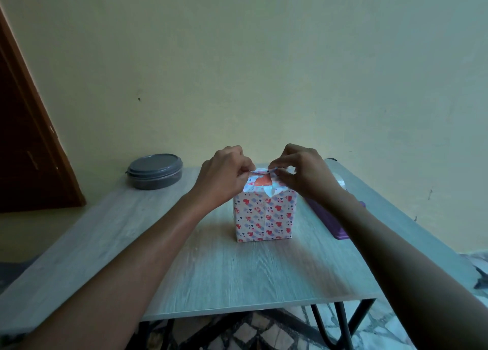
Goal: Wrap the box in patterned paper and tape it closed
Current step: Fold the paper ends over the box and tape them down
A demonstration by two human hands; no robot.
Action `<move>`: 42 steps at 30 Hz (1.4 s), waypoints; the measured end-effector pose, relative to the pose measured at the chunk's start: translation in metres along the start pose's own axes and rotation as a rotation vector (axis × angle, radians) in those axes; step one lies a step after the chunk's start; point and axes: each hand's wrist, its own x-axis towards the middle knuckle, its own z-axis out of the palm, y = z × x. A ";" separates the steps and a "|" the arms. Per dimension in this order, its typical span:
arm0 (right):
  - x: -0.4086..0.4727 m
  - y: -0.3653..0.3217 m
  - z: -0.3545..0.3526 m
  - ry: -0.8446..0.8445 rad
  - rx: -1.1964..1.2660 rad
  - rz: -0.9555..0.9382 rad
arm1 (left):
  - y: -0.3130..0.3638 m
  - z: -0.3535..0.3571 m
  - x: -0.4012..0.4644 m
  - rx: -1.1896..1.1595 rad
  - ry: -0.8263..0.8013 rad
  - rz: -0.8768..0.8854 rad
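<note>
A box [261, 182] stands upright in the middle of the grey wood table [211, 270], its sides covered in white paper with red hearts and blue marks [264, 217]. The top end is partly open, and an orange patch of the box shows between the paper flaps. My left hand [224, 172] pinches the paper flap at the top left edge. My right hand [301, 170] pinches the flap at the top right edge. Both hands sit over the box top and hide its far edge.
A round grey lidded container [155, 170] sits at the table's back left corner. A purple object [335, 217] with something white on it lies behind my right forearm. A yellow wall stands just beyond the table; a brown door [31, 151] is at left.
</note>
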 end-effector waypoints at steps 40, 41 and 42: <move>-0.020 -0.007 -0.007 -0.354 -0.063 0.052 | 0.000 -0.012 -0.012 -0.006 -0.238 0.030; -0.021 -0.008 -0.005 -0.346 -0.083 0.049 | 0.002 -0.011 -0.012 0.015 -0.237 0.033; -0.022 -0.009 -0.003 -0.328 -0.091 0.044 | 0.002 -0.010 -0.010 0.043 -0.236 0.040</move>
